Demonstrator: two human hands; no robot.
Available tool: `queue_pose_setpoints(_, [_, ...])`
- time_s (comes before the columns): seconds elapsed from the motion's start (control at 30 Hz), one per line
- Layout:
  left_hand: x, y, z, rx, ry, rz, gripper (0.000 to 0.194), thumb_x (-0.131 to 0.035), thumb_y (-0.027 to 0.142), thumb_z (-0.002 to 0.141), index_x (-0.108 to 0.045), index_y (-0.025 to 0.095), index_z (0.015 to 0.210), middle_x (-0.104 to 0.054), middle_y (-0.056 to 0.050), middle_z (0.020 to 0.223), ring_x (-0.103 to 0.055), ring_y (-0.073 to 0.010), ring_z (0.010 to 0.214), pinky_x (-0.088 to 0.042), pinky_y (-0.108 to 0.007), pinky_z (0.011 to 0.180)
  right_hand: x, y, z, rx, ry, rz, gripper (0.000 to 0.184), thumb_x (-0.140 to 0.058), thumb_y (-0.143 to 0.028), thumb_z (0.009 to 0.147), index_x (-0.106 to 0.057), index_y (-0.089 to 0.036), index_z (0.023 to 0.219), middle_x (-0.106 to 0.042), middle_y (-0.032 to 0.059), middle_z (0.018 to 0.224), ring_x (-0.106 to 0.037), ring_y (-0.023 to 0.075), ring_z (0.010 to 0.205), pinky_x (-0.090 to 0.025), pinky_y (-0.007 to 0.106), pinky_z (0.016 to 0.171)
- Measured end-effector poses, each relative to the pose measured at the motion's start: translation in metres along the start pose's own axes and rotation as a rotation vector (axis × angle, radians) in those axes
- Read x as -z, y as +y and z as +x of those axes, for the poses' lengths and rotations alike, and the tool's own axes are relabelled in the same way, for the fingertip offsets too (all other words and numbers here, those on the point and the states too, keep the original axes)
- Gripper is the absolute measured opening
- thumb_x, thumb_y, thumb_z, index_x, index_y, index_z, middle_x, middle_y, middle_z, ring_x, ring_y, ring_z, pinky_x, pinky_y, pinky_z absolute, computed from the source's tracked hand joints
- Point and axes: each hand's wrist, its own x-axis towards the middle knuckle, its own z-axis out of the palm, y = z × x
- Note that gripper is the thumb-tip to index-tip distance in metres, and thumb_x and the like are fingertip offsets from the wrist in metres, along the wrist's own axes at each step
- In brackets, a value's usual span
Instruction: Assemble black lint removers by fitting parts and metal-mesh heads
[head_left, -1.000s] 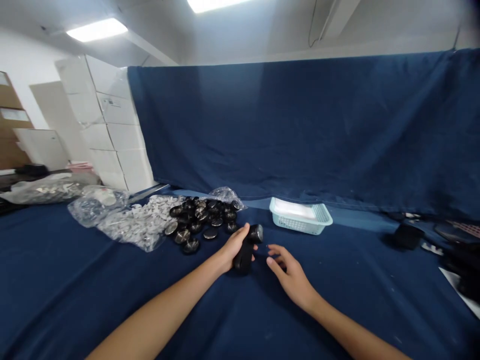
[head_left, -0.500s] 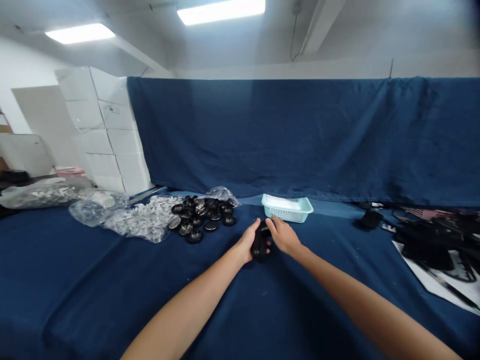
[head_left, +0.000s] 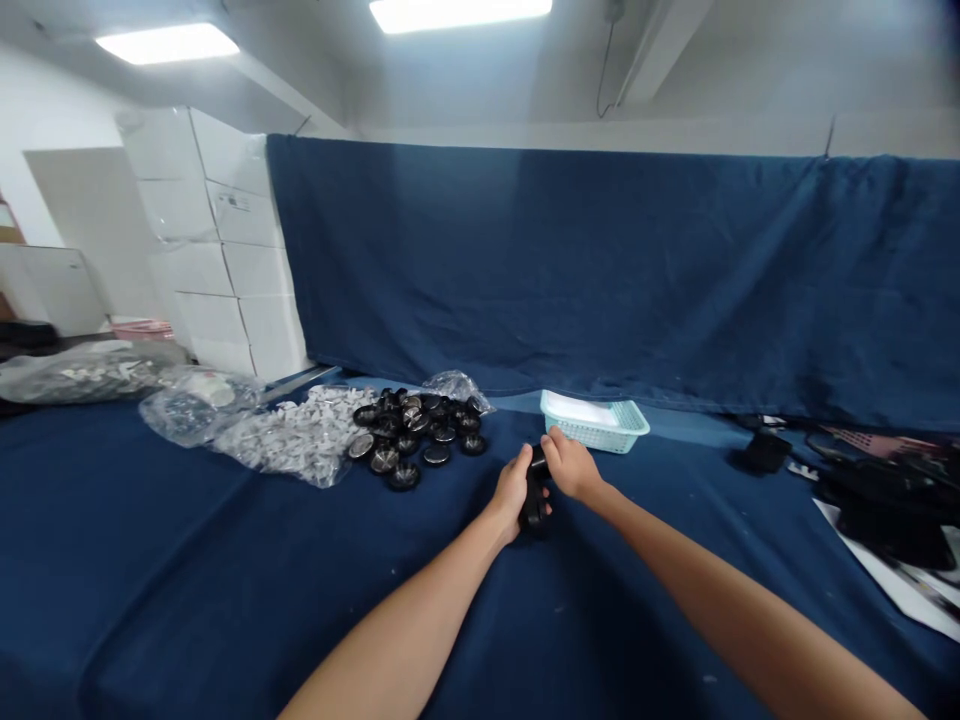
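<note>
A black elongated object (head_left: 533, 506), its exact kind too dark and small to make out, is in both hands above the blue cloth. My left hand (head_left: 513, 492) is wrapped round its body, with fingertips showing on the far side. My right hand (head_left: 573, 468) is closed at the upper end, where a black cylindrical part shows between the hands. Just left of the hands lies a pile of round black disc-like pieces (head_left: 436, 455), some with shiny tops. Behind my right hand stands a light blue plastic basket (head_left: 611, 438) with something white in it.
Small grey-white parts (head_left: 304, 440) spill from clear plastic at the left. Clear plastic bags (head_left: 97, 375) lie farther left, by stacked white boxes (head_left: 217, 240). A blue curtain (head_left: 555, 270) hangs behind the table. Dark items (head_left: 889, 510) and white paper (head_left: 877, 575) lie at the right.
The camera view has shifted, so the scene sits slightly farther right. Both hands keep their hold on the black object; its upper cylindrical part shows more between them.
</note>
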Motion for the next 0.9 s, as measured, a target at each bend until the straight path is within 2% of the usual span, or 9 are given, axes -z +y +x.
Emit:
queue_pose_setpoints(0.23, [0.011,0.002,0.009,-0.130,0.127,0.015,0.049,-0.055,0.063,0.082,-0.055,0.017,0.097,-0.052,0.004,0.049,-0.049,-0.0126,0.035,-0.042,-0.022,0.035,-0.019,-0.003,0.022,0.016,-0.013,0.193,0.030,-0.046,-0.042,0.097,-0.060,-0.016,0.100,-0.062,0.0008,0.083,-0.060,0.0153,0.073,-0.049,0.035,0.074])
queue_pose_setpoints(0.4, [0.014,0.003,0.013,-0.109,0.178,-0.010,0.047,-0.061,0.060,0.080,-0.056,0.016,0.099,-0.054,0.002,0.053,-0.054,-0.0140,0.043,-0.044,-0.023,0.038,-0.036,0.002,0.028,-0.028,-0.024,0.424,0.033,-0.048,-0.047,0.094,-0.059,-0.016,0.090,-0.059,-0.0006,0.078,-0.057,0.0136,0.068,-0.047,0.032,0.069])
queue_pose_setpoints(0.5, [0.018,0.007,0.017,-0.060,0.166,-0.062,0.045,-0.064,0.056,0.079,-0.057,0.016,0.100,-0.059,0.000,0.061,-0.057,-0.0143,0.049,-0.047,-0.023,0.041,-0.047,0.005,0.027,-0.085,-0.061,0.606,0.047,-0.041,-0.061,0.091,-0.057,-0.019,0.081,-0.055,-0.0030,0.065,-0.053,0.0126,0.056,-0.043,0.027,0.056])
queue_pose_setpoints(0.57, [0.023,0.011,0.021,-0.018,0.136,-0.116,0.044,-0.059,0.056,0.083,-0.059,0.015,0.098,-0.060,-0.002,0.064,-0.057,-0.0138,0.050,-0.049,-0.024,0.044,-0.053,0.006,0.027,-0.133,-0.114,0.736,0.061,-0.028,-0.073,0.087,-0.056,-0.020,0.077,-0.053,-0.0036,0.056,-0.049,0.0128,0.046,-0.037,0.025,0.046])
queue_pose_setpoints(0.67, [0.033,0.018,0.026,0.046,0.087,-0.202,0.054,-0.037,0.058,0.093,-0.061,0.011,0.091,-0.062,-0.007,0.067,-0.060,-0.0145,0.053,-0.054,-0.028,0.051,-0.060,0.006,0.028,-0.187,-0.169,0.911,0.069,-0.020,-0.078,0.083,-0.057,-0.020,0.081,-0.054,-0.0024,0.054,-0.049,0.0136,0.042,-0.031,0.023,0.039])
queue_pose_setpoints(0.77, [0.039,0.023,0.027,0.047,0.092,-0.248,0.063,-0.022,0.059,0.096,-0.061,0.010,0.092,-0.064,-0.011,0.078,-0.064,-0.0161,0.063,-0.057,-0.030,0.060,-0.060,0.002,0.025,-0.191,-0.182,1.042,0.061,-0.036,-0.074,0.083,-0.061,-0.020,0.094,-0.062,0.0002,0.068,-0.058,0.0154,0.054,-0.037,0.023,0.043])
queue_pose_setpoints(0.83, [0.039,0.022,0.026,0.014,0.106,-0.240,0.058,-0.027,0.060,0.095,-0.060,0.012,0.103,-0.066,-0.012,0.090,-0.066,-0.0170,0.073,-0.058,-0.031,0.065,-0.057,0.000,0.022,-0.171,-0.193,1.103,0.053,-0.051,-0.067,0.081,-0.064,-0.021,0.102,-0.067,0.0024,0.081,-0.063,0.0180,0.069,-0.043,0.024,0.051])
queue_pose_setpoints(0.9, [0.036,0.019,0.025,-0.019,0.104,-0.196,0.049,-0.041,0.057,0.093,-0.054,0.018,0.119,-0.065,-0.012,0.106,-0.067,-0.0186,0.085,-0.057,-0.031,0.070,-0.054,-0.001,0.018,-0.153,-0.207,1.150,0.046,-0.064,-0.059,0.077,-0.066,-0.022,0.104,-0.070,0.0026,0.089,-0.064,0.0198,0.081,-0.047,0.026,0.063])
